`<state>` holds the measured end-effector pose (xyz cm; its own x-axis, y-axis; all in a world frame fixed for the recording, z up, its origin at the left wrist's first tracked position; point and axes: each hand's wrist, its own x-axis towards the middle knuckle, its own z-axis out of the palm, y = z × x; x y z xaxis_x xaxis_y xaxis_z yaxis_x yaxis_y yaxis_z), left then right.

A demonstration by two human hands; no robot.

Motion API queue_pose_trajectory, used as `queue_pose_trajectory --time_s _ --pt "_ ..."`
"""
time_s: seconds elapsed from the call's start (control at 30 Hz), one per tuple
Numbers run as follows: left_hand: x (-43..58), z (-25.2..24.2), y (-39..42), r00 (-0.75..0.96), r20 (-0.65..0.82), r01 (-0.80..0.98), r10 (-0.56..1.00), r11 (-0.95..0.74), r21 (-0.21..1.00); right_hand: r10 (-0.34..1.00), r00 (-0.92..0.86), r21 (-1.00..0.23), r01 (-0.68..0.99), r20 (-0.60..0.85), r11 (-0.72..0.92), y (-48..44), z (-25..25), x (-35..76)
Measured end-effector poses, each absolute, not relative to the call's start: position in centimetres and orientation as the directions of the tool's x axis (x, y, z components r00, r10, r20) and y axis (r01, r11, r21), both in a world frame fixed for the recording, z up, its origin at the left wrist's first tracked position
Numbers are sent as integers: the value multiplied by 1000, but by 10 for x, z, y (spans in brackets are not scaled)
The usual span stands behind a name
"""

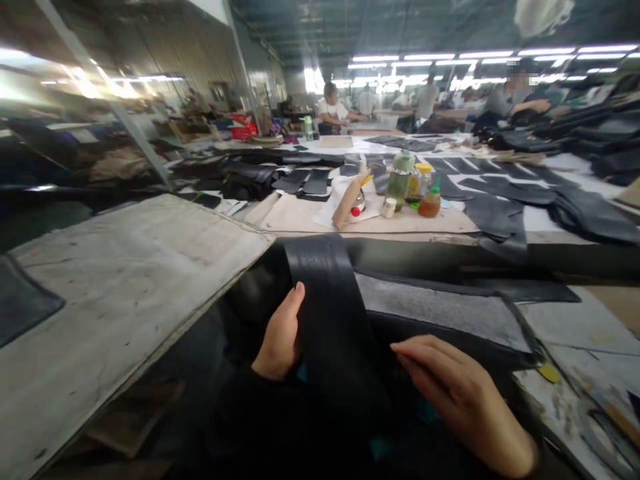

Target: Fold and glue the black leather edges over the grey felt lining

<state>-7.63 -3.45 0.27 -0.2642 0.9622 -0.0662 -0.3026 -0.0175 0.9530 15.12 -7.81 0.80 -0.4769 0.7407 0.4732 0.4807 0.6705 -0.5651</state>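
A long strip of black leather (327, 300) stands upright in front of me, its lower part lost in the dark of my clothing. My left hand (280, 337) grips its left edge, thumb on the near face and the fingers hidden behind. To the right of the strip, apart from it, is my right hand (455, 393). Its fingertips are drawn together in a pinch; whatever may be between them is too small to make out. Behind that hand lies a dark-edged piece with a grey fuzzy face (440, 307).
A pale, stained board (150, 260) fills the left side. Across the worktable ahead stand a green bottle (399, 183), an orange-brown glue bottle (430, 203) and a brown roll (350, 200). Black leather pieces (500, 213) lie to the right. People work farther back.
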Motion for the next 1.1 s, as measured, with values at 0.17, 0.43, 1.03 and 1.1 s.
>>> queue_pose_trajectory --time_s 0.17,0.43,1.03,1.1 --pt "-119 4 -49 -319 127 -24 939 -142 990 678 -557 -584 374 480 720 -55 19 98" --pt "-145 -23 -92 -244 150 280 958 -78 957 619 -585 -540 334 524 773 -21 6 23" --pt "-169 -47 -100 -183 183 489 966 -72 870 645 -600 -410 498 473 764 -19 -4 -2" --pt "-186 -51 -94 -331 90 296 939 13 955 691 -501 -548 424 521 721 -18 -4 6"
